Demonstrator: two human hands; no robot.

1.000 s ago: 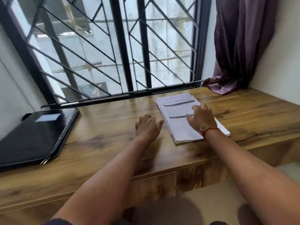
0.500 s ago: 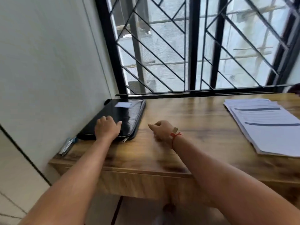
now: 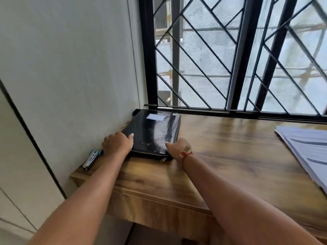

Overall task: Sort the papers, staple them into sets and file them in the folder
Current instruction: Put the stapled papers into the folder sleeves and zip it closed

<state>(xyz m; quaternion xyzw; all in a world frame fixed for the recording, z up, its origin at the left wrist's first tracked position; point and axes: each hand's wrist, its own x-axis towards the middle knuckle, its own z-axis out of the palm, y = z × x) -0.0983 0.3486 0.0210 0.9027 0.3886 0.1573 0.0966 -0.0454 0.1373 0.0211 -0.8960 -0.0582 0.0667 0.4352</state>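
Observation:
A black zipped folder (image 3: 155, 131) with a pale label lies flat in the desk's far left corner, against the wall and window sill. My left hand (image 3: 117, 143) grips its near left corner, thumb on top and fingers curled down the side. My right hand (image 3: 177, 148), with a red thread at the wrist, holds the near right corner by the zip pull; its thumb lies on the cover and its fingers are hidden. A stack of printed papers (image 3: 307, 151) lies at the right edge of view. A small metal stapler (image 3: 92, 157) sits by the wall, left of my left hand.
The wooden desk (image 3: 221, 156) ends at a wall on the left and a barred window (image 3: 230, 59) behind. Bare wood lies between the folder and the papers. The desk's front edge runs under my forearms.
My view turned left, away from the papers. My left hand slid to the folder's near left corner. My right hand moved from the bare desk onto the folder's near right corner.

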